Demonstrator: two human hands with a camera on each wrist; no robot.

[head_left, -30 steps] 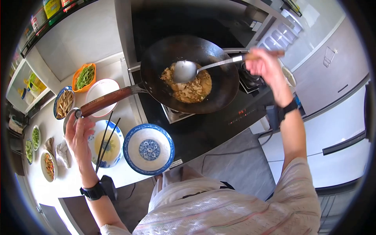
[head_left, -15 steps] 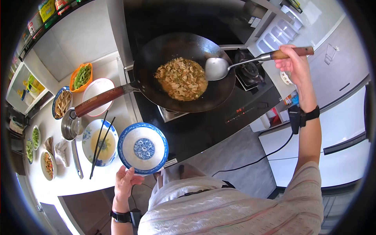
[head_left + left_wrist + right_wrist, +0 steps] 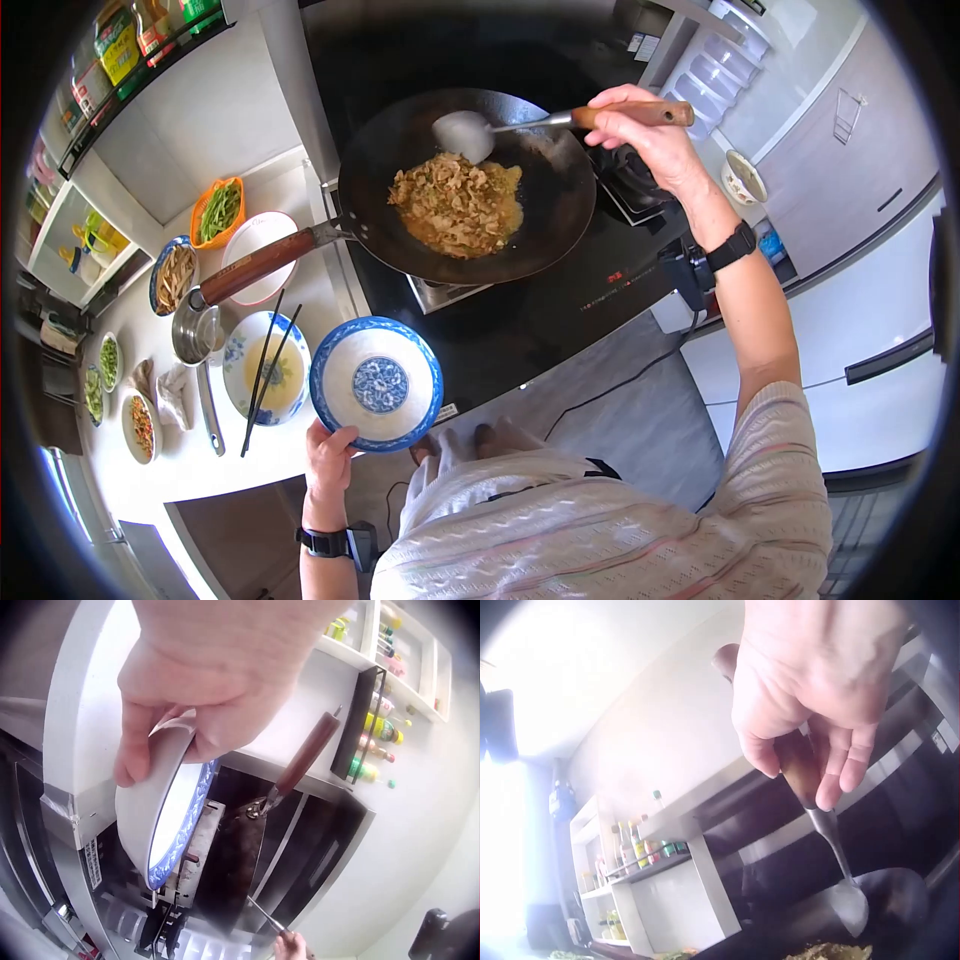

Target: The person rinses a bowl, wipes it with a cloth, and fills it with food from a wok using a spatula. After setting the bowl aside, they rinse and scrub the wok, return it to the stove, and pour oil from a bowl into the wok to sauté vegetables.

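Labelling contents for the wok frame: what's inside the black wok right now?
Inside the black round wok lies a heap of browned stir-fried food. The steel ladle in the right hand hovers above the far side. The wok bottom under the food is hidden.

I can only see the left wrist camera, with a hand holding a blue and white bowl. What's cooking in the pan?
Observer: The wok holds a heap of chopped, brownish stir-fried food.
Operator: Is somebody stirring it?
Observer: The right hand grips a ladle by its wooden handle, with the scoop above the wok's far side.
Operator: Is the bowl empty?
Observer: Yes, the bowl in the left hand has nothing inside.
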